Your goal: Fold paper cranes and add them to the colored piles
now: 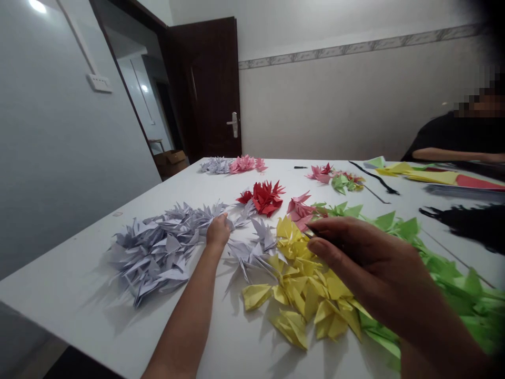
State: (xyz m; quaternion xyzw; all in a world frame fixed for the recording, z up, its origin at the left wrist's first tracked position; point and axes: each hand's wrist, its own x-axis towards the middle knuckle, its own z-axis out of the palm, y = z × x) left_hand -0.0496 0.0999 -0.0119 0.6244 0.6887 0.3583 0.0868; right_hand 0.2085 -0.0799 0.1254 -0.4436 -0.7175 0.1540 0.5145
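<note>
My left hand (219, 229) reaches to the far right end of a heap of pale lilac folded paper cranes (163, 252). Its thumb is on top and the fingers look closed; what they grip, if anything, is hidden among the cranes. My right hand (374, 268) is raised above yellow paper cranes (300, 289) and green paper cranes (445, 279). Between its thumb and forefinger it pinches a thin dark pointed thing (310, 228), too small to make out. A few more lilac cranes (252, 252) lie between my hands.
Red cranes (266, 197) and pink cranes (300, 208) lie beyond my hands on the white table (94, 247). Smaller coloured piles stand farther back. Black cord (374, 176), black stringy material (469, 223) and coloured sheets (434, 175) are at the right, near a seated person (453, 137).
</note>
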